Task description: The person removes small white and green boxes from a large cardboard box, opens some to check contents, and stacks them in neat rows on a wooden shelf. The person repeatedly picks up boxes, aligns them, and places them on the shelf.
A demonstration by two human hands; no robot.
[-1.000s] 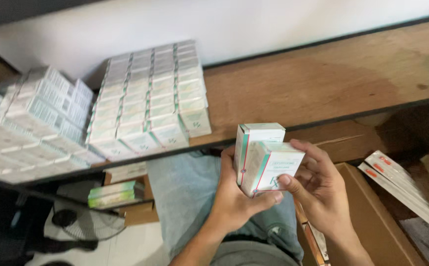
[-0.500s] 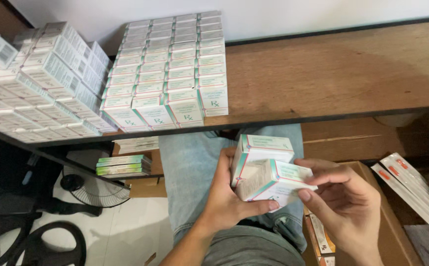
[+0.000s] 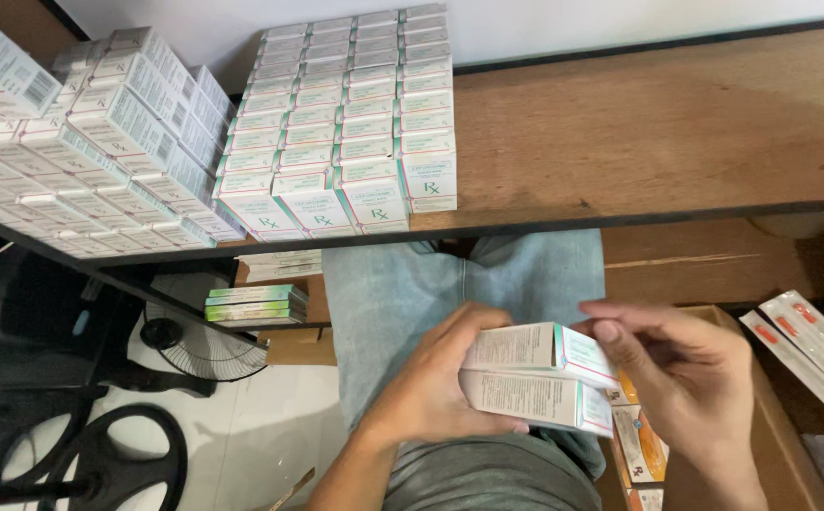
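Wooden worktop (image 3: 677, 123) runs across the upper part of the view, backed by a white wall. Toward its left end, white cartons (image 3: 345, 114) with teal trim stand in tight rows reaching from the wall to the front edge. Further left, a second stack (image 3: 99, 142) of similar cartons sits at an angle at the left corner.

Below the front edge, over a lap in jeans (image 3: 431, 284), the left hand (image 3: 431, 388) holds two boxes (image 3: 535, 374), one lying on top of the other, long sides level, fingers curled round their left ends and thumb under the lower one. The right hand (image 3: 691, 378) is at their right ends, thumb and forefinger pinched lightly on the upper box's end flap, the other fingers loose.

Just under the right hand, an open cardboard crate (image 3: 781, 445) holds more packs with orange marks. Flat packets (image 3: 809, 350) with red marks lie to its right. On the floor at left stand a small fan (image 3: 203, 345), a few stacked cartons and a dark chair base (image 3: 99, 464).
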